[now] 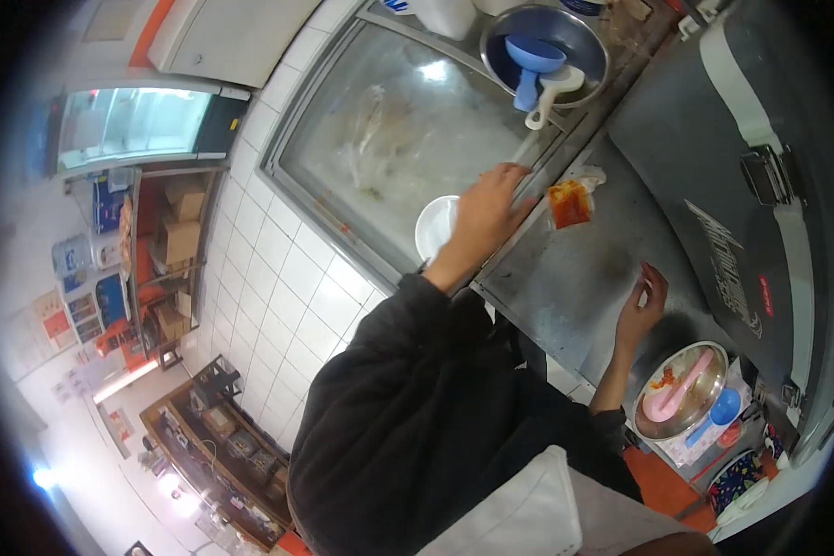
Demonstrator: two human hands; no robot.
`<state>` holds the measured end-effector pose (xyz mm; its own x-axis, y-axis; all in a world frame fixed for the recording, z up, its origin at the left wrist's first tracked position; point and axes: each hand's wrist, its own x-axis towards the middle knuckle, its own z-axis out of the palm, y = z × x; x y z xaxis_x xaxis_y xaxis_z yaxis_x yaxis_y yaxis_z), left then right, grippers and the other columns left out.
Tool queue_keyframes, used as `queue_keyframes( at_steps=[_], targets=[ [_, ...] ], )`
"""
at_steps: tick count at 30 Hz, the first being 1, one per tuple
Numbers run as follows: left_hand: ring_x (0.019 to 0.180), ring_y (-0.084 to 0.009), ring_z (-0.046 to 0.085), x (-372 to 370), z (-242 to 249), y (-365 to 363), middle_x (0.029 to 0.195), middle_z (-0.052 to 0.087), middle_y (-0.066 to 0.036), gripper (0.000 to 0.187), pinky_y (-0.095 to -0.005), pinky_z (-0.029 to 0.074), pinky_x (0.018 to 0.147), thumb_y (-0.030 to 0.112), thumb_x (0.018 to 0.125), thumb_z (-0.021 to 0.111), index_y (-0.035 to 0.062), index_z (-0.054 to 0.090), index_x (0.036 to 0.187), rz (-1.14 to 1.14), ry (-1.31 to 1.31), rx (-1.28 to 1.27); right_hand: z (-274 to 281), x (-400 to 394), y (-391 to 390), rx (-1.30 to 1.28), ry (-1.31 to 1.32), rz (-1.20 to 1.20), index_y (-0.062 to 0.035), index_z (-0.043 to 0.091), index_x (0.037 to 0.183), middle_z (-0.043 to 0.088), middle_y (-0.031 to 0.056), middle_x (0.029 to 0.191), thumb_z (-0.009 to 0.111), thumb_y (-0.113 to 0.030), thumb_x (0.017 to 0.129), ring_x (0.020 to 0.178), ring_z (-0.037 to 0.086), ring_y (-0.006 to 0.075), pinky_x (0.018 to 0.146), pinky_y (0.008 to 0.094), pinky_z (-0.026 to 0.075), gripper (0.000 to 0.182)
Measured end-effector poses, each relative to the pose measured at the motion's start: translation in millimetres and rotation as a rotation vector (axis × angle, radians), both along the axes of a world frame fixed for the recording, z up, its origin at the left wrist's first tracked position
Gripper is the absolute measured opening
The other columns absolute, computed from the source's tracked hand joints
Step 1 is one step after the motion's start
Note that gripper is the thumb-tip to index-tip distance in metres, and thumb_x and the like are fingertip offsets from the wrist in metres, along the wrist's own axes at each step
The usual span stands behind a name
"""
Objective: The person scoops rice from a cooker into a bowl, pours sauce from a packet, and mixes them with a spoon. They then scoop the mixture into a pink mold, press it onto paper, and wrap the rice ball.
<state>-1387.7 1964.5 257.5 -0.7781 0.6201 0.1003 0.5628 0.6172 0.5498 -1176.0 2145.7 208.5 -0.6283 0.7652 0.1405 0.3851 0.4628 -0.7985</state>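
My left hand (485,213) reaches over the metal edge beside a glass-topped case (361,139). Its fingers are stretched out and apart, with nothing visible in them. Partly behind that wrist is a white round bowl or lid (433,232). My right hand (646,301) hovers over the grey metal counter (556,287), its fingers loosely bent and apart, holding nothing I can see. Between the hands, farther back on the counter, lies a small clear packet of red-orange sauce (569,204) with a crumpled pale end. Nearest my right forearm is a metal bowl (641,412) with a pink ladle (674,394).
A large dark lid or case with latches (713,176) borders the counter on the right. At the top, a metal basin (498,56) holds a blue scoop (535,57) and a white-handled tool (556,90). A blue measuring spoon (725,406) lies beside the metal bowl.
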Motion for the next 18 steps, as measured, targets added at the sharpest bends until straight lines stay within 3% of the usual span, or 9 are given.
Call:
queue_keyframes(
  at_steps=[2, 4, 6, 8, 9, 11, 14, 16, 18],
  targets=[
    [0.091, -0.0294, 0.056, -21, -25, -52, 0.102, 0.057, -0.010, 0.027, -0.0383, 0.046, 0.073, 0.016, 0.077, 0.061, 0.0090, 0.055, 0.103, 0.063, -0.086, 0.176, 11, -17, -11, 0.067, 0.036, -0.024, -0.0056, 0.062, 0.101, 0.061, 0.0102, 0.097, 0.051, -0.005, 0.086, 0.090, 0.057, 0.0211, 0.074, 0.0309, 0.047, 0.019],
    [0.093, -0.0313, 0.055, -48, -46, -123, 0.104, 0.057, -0.009, 0.026, -0.0378, 0.046, 0.075, 0.011, 0.077, 0.060, 0.0097, 0.056, 0.102, 0.097, -0.007, -0.014, 22, -41, -42, 0.019, 0.164, -0.010, -0.0061, 0.063, 0.098, 0.061, 0.0096, 0.096, 0.052, -0.006, 0.086, 0.086, 0.058, 0.0218, 0.074, 0.0319, 0.046, 0.016],
    [0.096, -0.0313, 0.054, -60, -26, -188, 0.105, 0.057, -0.009, 0.025, -0.0379, 0.046, 0.078, 0.009, 0.076, 0.060, 0.0094, 0.056, 0.101, 0.200, 0.036, -0.203, 46, -80, -93, -0.028, 0.160, 0.227, -0.0059, 0.063, 0.095, 0.061, 0.0090, 0.094, 0.054, -0.007, 0.085, 0.085, 0.058, 0.0227, 0.075, 0.0324, 0.045, 0.013],
    [0.098, -0.0298, 0.054, -78, -32, -262, 0.106, 0.057, -0.007, 0.024, -0.0378, 0.045, 0.079, 0.009, 0.075, 0.062, 0.0103, 0.058, 0.098, 0.248, -0.069, -0.214, 61, -115, -157, -0.175, 0.176, 0.519, -0.0043, 0.063, 0.094, 0.061, 0.0116, 0.090, 0.056, -0.005, 0.082, 0.084, 0.058, 0.0277, 0.078, 0.0330, 0.045, 0.014],
    [0.098, -0.0285, 0.054, -86, -29, -289, 0.107, 0.057, -0.006, 0.024, -0.0377, 0.045, 0.080, 0.010, 0.074, 0.063, 0.0110, 0.059, 0.097, 0.175, -0.023, -0.263, 59, -132, -186, -0.270, 0.253, 0.718, -0.0019, 0.062, 0.094, 0.059, 0.0128, 0.086, 0.054, -0.001, 0.082, 0.083, 0.057, 0.0259, 0.074, 0.0326, 0.045, 0.015],
    [0.098, -0.0241, 0.055, -101, -25, -325, 0.105, 0.058, -0.003, 0.024, -0.0379, 0.043, 0.083, 0.013, 0.069, 0.067, 0.0126, 0.061, 0.093, 0.032, 0.056, -0.319, 46, -162, -248, -0.389, 0.146, 0.972, -0.0038, 0.058, 0.104, 0.056, 0.0131, 0.096, 0.056, -0.003, 0.081, 0.089, 0.056, 0.0296, 0.076, 0.0361, 0.046, 0.023],
    [0.100, -0.0213, 0.054, -135, -39, -350, 0.101, 0.059, -0.001, 0.022, -0.0394, 0.041, 0.086, 0.014, 0.070, 0.066, 0.0120, 0.061, 0.091, -0.209, 0.075, -0.275, -11, -199, -337, -0.305, 0.088, 0.925, -0.0037, 0.056, 0.104, 0.053, 0.0115, 0.094, 0.059, -0.005, 0.080, 0.086, 0.054, 0.0288, 0.074, 0.0362, 0.045, 0.025],
    [0.099, -0.0198, 0.054, -155, -44, -348, 0.099, 0.059, -0.001, 0.020, -0.0402, 0.040, 0.087, 0.014, 0.071, 0.064, 0.0119, 0.061, 0.090, -0.368, 0.097, -0.316, -44, -215, -367, 0.033, -0.014, 0.834, -0.0038, 0.055, 0.099, 0.052, 0.0098, 0.091, 0.061, -0.007, 0.077, 0.080, 0.053, 0.0263, 0.069, 0.0356, 0.044, 0.023],
    [0.099, -0.0183, 0.054, -159, -55, -355, 0.096, 0.059, 0.000, 0.018, -0.0410, 0.039, 0.088, 0.014, 0.072, 0.062, 0.0117, 0.062, 0.089, -0.496, 0.103, -0.364, -58, -217, -379, 0.078, -0.058, 0.766, -0.0036, 0.055, 0.090, 0.052, 0.0092, 0.086, 0.062, -0.006, 0.076, 0.075, 0.052, 0.0251, 0.066, 0.0342, 0.043, 0.017]
  ],
)
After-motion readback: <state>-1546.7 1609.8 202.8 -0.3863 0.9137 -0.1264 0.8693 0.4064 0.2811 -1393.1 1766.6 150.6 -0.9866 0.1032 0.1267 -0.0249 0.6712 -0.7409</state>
